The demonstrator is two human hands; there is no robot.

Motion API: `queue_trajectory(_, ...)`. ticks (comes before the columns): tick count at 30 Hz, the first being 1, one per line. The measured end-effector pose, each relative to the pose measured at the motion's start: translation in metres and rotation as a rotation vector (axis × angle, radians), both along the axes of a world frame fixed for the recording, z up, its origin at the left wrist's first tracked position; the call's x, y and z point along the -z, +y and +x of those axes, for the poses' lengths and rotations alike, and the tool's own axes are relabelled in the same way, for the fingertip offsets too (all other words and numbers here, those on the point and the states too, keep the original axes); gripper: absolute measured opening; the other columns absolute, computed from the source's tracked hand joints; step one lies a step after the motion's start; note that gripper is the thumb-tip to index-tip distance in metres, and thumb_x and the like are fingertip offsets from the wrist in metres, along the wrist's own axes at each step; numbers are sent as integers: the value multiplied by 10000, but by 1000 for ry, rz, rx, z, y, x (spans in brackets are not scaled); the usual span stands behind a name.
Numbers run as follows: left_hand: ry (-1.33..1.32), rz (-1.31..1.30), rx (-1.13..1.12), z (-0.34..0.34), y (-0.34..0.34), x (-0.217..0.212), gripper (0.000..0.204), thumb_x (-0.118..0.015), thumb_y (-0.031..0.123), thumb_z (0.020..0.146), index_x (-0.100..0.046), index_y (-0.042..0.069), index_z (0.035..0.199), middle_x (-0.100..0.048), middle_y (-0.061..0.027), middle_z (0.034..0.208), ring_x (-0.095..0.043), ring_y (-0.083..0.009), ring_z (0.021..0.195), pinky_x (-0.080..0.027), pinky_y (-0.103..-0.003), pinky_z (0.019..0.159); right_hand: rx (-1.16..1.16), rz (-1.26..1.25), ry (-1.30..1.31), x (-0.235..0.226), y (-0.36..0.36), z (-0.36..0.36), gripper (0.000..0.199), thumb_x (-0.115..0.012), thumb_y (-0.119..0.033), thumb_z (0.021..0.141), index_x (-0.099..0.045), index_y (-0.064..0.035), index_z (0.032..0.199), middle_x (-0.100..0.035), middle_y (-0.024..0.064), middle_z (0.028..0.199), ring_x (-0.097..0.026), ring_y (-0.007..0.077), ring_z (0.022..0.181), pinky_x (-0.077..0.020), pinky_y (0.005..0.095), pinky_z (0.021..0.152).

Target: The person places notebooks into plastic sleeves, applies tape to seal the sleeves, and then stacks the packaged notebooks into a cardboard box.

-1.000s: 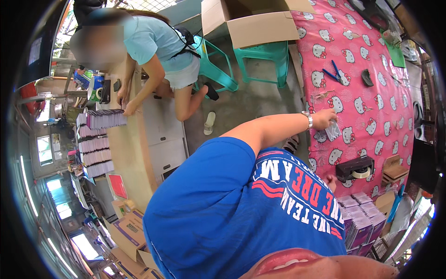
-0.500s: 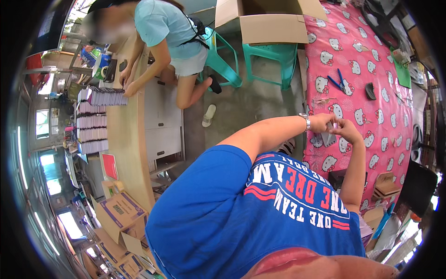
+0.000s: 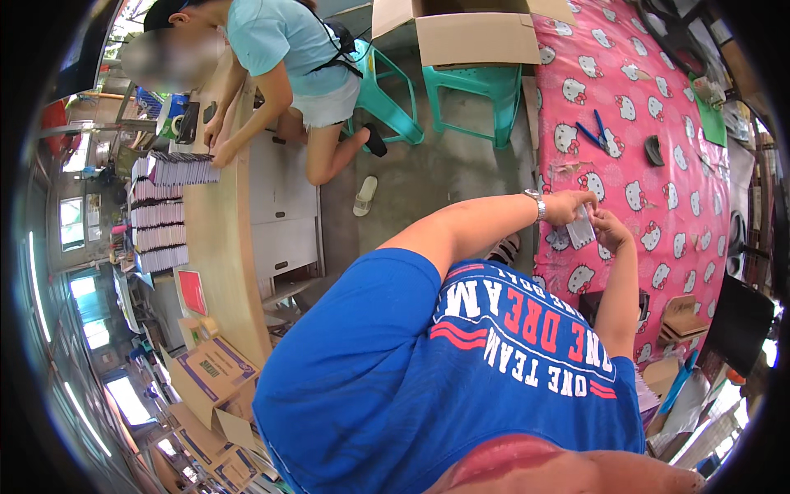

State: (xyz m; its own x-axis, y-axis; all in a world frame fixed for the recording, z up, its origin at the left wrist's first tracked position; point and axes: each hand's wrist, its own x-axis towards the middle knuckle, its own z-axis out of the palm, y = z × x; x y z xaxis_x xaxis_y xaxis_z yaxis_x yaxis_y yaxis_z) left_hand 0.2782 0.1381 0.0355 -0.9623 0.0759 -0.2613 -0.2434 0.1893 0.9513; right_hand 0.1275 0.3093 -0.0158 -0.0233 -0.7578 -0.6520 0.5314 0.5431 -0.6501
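Over the pink tablecloth, my left hand (image 3: pixel 572 207) and my right hand (image 3: pixel 611 230) are close together, fingers pinched. Between them hangs a small, flat, whitish-clear piece (image 3: pixel 581 232), perhaps a plastic sleeve; its exact kind is hard to make out. The left fingers grip its upper end, and the right fingertips are at its side. A silver wristwatch (image 3: pixel 536 206) is on my left wrist. Beyond my hands, pliers with blue handles (image 3: pixel 598 136) and a small dark curved object (image 3: pixel 654 151) lie on the pink tablecloth (image 3: pixel 609 177).
A co-worker (image 3: pixel 280 41) bends over a wooden counter (image 3: pixel 216 239) holding stacked booklets (image 3: pixel 160 216). An open cardboard box (image 3: pixel 477 39) rests on a green stool (image 3: pixel 473 86). Brown cardboard pieces (image 3: pixel 683 317) lie at the table's near right. A slipper (image 3: pixel 366 196) is on the floor.
The whitish piece has turned so more of its flat face shows, hanging below my left fingers. My hands have shifted slightly. The view has moved a little.
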Motion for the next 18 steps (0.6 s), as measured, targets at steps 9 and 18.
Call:
queue_trajectory(9, 416, -270, 13, 9, 4, 55, 322, -556, 7, 787, -587, 119, 1087, -455, -190, 1267, -471, -336, 1168, -412, -401, 970, -182, 456, 1343, -32, 16, 25, 496, -779, -295, 690, -566, -12, 1036, -631, 131, 817, -629, 273, 775, -490, 394, 701)
queue_trajectory(18, -353, -172, -81, 92, -42, 82, 225, -601, 174, 812, -654, 1, 945, -675, -86, 864, -612, -187, 768, -492, -333, 682, -147, 317, 1663, -90, -54, 126, 748, -790, -195, 645, -413, -77, 1280, -573, 169, 1045, -588, 339, 965, -487, 378, 834)
